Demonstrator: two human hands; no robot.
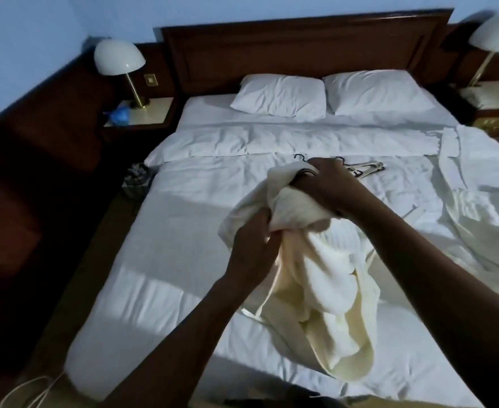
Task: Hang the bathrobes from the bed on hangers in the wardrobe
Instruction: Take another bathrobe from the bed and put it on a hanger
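So we've got one cream bathrobe (316, 260) bunched up in the air over the middle of the bed (183, 260), with its lower half trailing down onto the covers. Our left hand (254, 245) has a fold low on the bundle, grip closed on the cloth. Our right hand (327, 184) is clamped over the top of the bundle, grip closed on the robe too. A dark hook (299, 156) pokes out just beyond the right hand, so maybe a hanger is in that fist as well, but we can't tell for sure. Spare hangers (366, 167) lie on the bed just behind, and a second bathrobe (472, 184) sprawls along the right edge.

Handling-wise, this looks like thick terry: soft, floppy, zero stiffness, and probably a bit hefty once it's fully off the bed. It's not slippery or fragile, so a firm fistful is fine. We reckon the place to take hold is the collar and shoulder seams rather than a random wad, otherwise the loose ends drag and tangle. The wardrobe isn't in view.
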